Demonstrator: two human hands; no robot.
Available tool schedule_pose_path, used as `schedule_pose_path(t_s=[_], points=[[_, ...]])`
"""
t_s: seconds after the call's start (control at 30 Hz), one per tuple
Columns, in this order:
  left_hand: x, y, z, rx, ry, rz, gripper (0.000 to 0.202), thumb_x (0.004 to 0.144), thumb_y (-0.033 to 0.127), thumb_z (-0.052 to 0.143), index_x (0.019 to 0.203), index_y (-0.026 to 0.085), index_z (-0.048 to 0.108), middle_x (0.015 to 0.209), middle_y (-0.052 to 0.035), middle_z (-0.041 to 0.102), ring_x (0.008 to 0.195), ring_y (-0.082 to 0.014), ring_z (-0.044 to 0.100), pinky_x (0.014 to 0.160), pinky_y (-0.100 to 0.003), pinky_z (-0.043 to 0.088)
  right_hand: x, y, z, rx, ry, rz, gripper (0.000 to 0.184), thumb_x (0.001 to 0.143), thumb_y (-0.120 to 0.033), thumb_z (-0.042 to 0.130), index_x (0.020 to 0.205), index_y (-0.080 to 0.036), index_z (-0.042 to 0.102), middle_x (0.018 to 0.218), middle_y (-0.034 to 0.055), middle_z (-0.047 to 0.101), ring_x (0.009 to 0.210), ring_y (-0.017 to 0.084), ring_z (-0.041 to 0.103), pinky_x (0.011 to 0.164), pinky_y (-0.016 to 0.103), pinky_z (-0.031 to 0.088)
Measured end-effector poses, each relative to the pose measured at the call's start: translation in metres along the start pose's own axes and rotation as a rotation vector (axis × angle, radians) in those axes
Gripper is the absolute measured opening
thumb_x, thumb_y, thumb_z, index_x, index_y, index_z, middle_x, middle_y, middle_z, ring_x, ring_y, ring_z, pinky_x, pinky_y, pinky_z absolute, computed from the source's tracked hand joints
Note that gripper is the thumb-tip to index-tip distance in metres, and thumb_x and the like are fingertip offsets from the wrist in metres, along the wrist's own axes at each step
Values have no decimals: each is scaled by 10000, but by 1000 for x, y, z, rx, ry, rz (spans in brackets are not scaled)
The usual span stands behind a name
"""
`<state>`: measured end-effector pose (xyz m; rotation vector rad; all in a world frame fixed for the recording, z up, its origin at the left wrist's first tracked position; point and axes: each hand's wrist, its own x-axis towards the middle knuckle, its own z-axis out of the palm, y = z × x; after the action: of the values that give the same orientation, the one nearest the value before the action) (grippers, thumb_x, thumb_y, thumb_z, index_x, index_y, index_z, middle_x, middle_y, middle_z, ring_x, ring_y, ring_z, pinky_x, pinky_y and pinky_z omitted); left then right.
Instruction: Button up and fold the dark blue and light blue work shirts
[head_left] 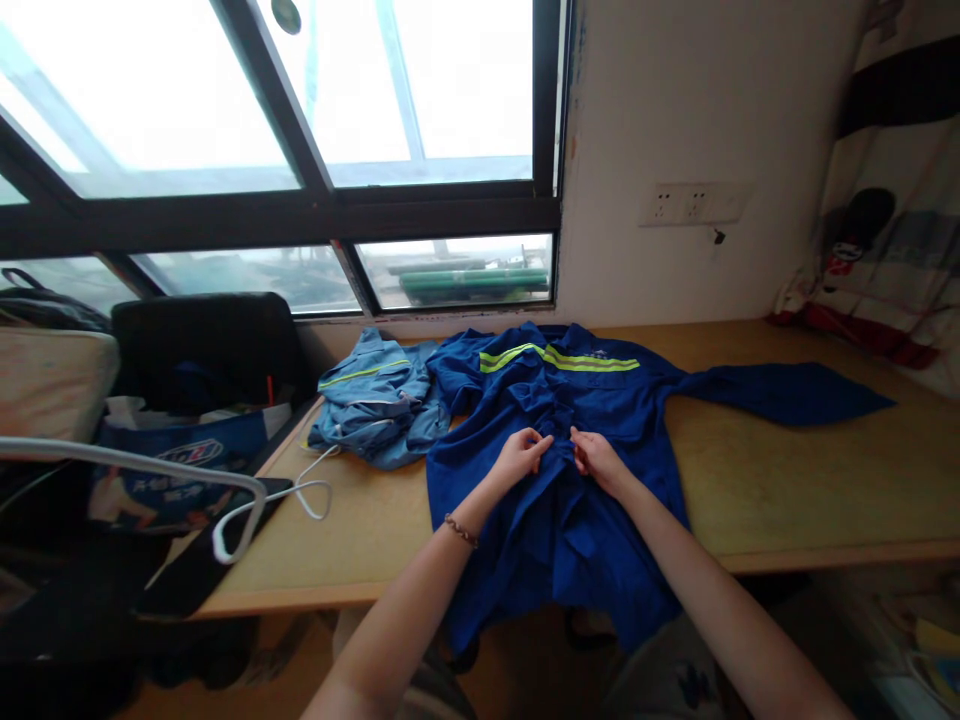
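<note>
Counter [787, 480] of pale wood, long, under a window. Spread flat on it, front up: dark blue jacket [622, 400], 1 sleeve stretched far to the right, bottom edge hanging off the near side. Looks soft, light and floppy, not easy to break. Likely to sag and bunch if lifted by 1 spot, so best held at 2 spots, the front edges or the shoulders. Touching it on the left: smaller light blue jacket [375, 400], crumpled. Past that, at the left end, white hanger [150, 462]. Left hand [521, 455] and right hand [596, 460] close together on the middle of the dark jacket's front, fingers pinched on the cloth by the opening.
</note>
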<state>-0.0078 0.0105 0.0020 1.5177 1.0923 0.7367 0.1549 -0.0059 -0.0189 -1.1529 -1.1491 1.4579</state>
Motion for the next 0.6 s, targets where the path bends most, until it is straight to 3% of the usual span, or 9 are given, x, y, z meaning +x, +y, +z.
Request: schedule_pose_path(t_s=[0.13,0.23,0.33,0.4,0.47,0.53,0.6], points=[[1,-1,-11,233,33,15,374,765,503,409,681,150,501,433,41,465,394,-82,423,426,-194,316,0,-3,-2,-164,77,-37,463,740,-636,348,580,-205,400,364,-36,463,311,92,397,337,202,262],[-21,9,-22,452,-25,35,342,756,467,452,752,140,551,582,-10,572,525,-125,525,511,-227,391,-30,-13,-4,-451,117,-105,423,768,-585,362,624,-198,457,482,4,552,432,129,513,428,239,384],[-72,16,-30,673,0,195,331,767,437,470,912,156,569,860,-77,623,792,-190,575,704,-291,437,-90,-17,-3,-803,145,-243,301,758,-490,475,770,-199,548,712,42,630,682,183,594,642,304,460],[-115,9,-28,736,41,260,410,759,433,490,1082,183,512,1074,-103,569,998,-227,521,848,-350,410,-136,-10,2,-937,178,-291,297,761,-438,496,936,-204,555,932,71,622,893,216,571,784,344,448],[-153,-9,-22,762,62,271,606,704,394,568,1248,213,373,1285,-116,417,1170,-256,396,939,-398,362,-174,7,8,-1056,238,-346,465,718,-390,560,1137,-206,480,1152,90,534,1098,256,461,903,390,394],[-181,-32,-14,803,154,256,850,608,326,648,1333,176,228,1352,-153,316,1234,-311,302,965,-466,330,-198,27,11,-1177,269,-387,591,678,-318,596,1233,-233,412,1271,66,445,1204,286,342,963,441,338],[-195,-54,-11,836,266,231,894,602,217,617,1358,138,146,1356,-175,302,1243,-312,288,980,-488,305,-208,45,8,-1250,320,-417,595,682,-218,556,1253,-256,396,1292,34,428,1229,284,308,986,467,310]])
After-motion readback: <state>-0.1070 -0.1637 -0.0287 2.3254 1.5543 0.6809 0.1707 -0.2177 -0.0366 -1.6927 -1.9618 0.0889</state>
